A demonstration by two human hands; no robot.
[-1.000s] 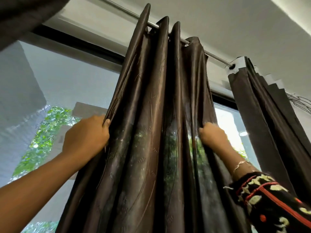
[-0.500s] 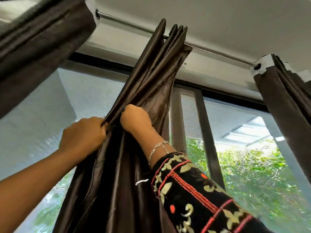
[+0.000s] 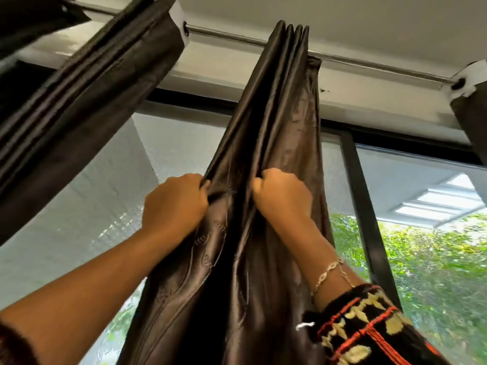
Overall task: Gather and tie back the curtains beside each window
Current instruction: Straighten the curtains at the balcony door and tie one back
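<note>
Compared with a second ago, our curtain [image 3: 276,127] is no longer spread across the glass. Its folds now stand packed into a narrow bundle on the rod [image 3: 229,39], at the middle of the view, and the window [image 3: 421,233] to its right lies uncovered. Our left hand [image 3: 175,204] grips the bundle's left edge with curled fingers. Our right hand [image 3: 282,196], now close beside it, clenches the folds on the right. We judge the gathering nearly done. The tying is not yet begun, and we see no tie-back.
</note>
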